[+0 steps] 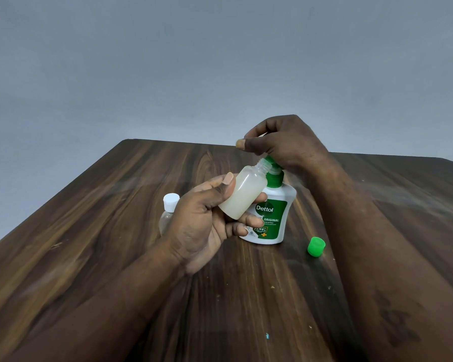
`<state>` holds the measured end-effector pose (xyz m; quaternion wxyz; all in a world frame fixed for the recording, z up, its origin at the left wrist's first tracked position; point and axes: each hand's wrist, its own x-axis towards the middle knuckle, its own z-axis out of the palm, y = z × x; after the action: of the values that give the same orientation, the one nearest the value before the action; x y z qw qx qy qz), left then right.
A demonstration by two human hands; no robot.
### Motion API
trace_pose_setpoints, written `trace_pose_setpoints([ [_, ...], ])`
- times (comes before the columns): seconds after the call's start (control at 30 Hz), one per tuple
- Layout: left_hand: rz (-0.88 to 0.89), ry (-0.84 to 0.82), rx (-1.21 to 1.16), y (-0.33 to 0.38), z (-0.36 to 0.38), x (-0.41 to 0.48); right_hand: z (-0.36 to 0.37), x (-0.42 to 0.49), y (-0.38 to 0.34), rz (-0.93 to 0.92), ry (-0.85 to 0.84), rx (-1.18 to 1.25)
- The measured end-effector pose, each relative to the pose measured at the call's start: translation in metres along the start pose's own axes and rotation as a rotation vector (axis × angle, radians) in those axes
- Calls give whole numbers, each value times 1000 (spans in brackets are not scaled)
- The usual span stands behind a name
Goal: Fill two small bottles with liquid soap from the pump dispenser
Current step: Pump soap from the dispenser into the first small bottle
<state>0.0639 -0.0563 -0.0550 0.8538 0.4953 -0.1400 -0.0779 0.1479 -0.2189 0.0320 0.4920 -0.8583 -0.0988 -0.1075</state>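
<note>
Head view.

LISTER: Item one, the landmark?

ONLOOKER: Pump dispenser (271, 218). White body, green label, green pump head. It is upright on the wooden table (102, 231). I place every other entry from it.

LISTER: Item two?

ONLOOKER: Small bottle (242, 195). Translucent, uncapped, milky inside. It is held tilted just in front of the pump dispenser, with its open neck right at the spout. From here I cannot tell whether neck and spout touch, or how full it is.

LISTER: Hands?

ONLOOKER: Left hand (207, 223), in front of the pump dispenser and a little to its left. Its fingers and thumb are wrapped round the body of the small bottle. Right hand (285, 142), on top of the pump dispenser. Its fingers are curled down over the pump head and its thumb points out to the left. The two hands are apart, the right one higher.

LISTER: Item three?

ONLOOKER: Second small bottle (169, 210). Clear, with a white cap on and uppermost. It stands to the left of the pump dispenser, partly hidden behind the left hand. I cannot make out its contents.

LISTER: Item four?

ONLOOKER: Green cap (315, 246). It is loose, lying on its side on the table. It sits to the right of the pump dispenser, a little nearer the person, and touches nothing.

LISTER: Background?

ONLOOKER: Grey wall (220, 61), beyond the pump dispenser and past the table's far edge.
</note>
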Motion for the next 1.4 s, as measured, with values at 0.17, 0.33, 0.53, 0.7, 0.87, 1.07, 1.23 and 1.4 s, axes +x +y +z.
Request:
trace_pose_setpoints([
  [0.17, 2, 14, 0, 0, -1, 0, 6, 2, 3, 33, -18, 4],
  [0.33, -7, 18, 4, -1, -1, 0, 6, 1, 6, 61, -40, -2],
  [0.53, 7, -8, -8, -1, 0, 0, 1, -1, -1, -1, -25, -6],
  [0.7, 3, -7, -14, 0, -1, 0, 4, 0, 1, 14, -37, -7],
  [0.87, -16, -1, -6, -1, -2, 0, 6, 2, 8, 56, -65, 7],
  [1.07, -9, -18, -6, 0, -1, -1, 1, -1, 2, 27, -50, 2],
  [1.23, 5, -20, -8, 0, -1, 0, 1, 0, 1, 7, -47, -2],
  [1.4, -6, 3, -1, 0, -2, 0, 5, 2, 8, 60, -86, 38],
])
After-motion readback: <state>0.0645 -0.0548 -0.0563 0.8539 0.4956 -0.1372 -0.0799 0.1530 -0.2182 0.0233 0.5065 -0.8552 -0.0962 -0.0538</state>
